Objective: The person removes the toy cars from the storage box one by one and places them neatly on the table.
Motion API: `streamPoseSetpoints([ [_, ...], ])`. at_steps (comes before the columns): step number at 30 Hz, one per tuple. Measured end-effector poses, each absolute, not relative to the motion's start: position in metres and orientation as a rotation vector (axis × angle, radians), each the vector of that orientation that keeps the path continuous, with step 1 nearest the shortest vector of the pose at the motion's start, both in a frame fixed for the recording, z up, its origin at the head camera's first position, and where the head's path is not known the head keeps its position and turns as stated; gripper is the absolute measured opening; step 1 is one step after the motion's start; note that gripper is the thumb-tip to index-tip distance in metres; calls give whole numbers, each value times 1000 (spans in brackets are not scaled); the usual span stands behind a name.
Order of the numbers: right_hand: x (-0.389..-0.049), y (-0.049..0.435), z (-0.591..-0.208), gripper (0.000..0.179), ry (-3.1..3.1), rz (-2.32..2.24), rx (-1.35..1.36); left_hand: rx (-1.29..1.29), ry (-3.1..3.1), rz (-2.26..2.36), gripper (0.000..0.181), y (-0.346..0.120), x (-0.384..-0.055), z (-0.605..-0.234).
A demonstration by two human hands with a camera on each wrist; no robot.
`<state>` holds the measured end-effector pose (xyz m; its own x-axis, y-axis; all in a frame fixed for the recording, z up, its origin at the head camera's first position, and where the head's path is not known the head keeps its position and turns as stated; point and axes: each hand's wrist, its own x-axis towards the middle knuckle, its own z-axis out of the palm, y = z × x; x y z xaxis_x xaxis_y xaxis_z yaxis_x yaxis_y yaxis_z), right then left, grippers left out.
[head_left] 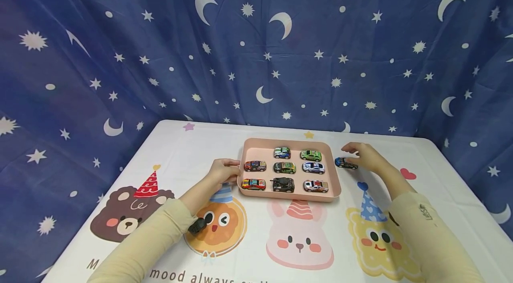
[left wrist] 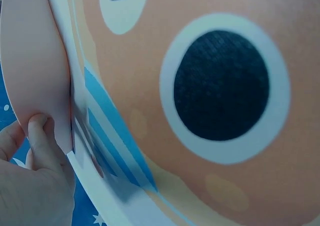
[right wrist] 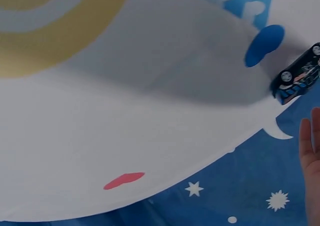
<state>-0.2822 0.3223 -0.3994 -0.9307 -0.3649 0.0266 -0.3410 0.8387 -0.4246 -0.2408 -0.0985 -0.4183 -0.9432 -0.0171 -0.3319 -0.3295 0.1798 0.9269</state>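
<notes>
A pink tray (head_left: 256,149) lies on the table with several toy cars in it, set out in rows. At its left end, my left hand (head_left: 224,170) pinches the rim; the left wrist view shows the thumb (left wrist: 39,128) against the outer wall. Just beyond the tray's right end sits a blue-and-black toy car (head_left: 346,163) on the tablecloth. My right hand (head_left: 365,156) hovers over this car with its fingers extended, and the thumb overlaps it in the head view. In the right wrist view, the fingers (right wrist: 306,138) appear beside the car, apart from it.
Inside the tray, a black tank-like toy (head_left: 282,184) stands in the front row among the cars. The white tablecloth (head_left: 200,145) has printed cartoon faces. A blue curtain (head_left: 240,73) with moons and stars hangs behind the table's back edge.
</notes>
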Motion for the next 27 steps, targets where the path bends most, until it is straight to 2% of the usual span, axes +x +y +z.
streamPoseSetpoints([
  [27, -281, 271, -390, 29, 3000, -769, -735, -327, 2186, 1825, 40, -102, -243, -422],
])
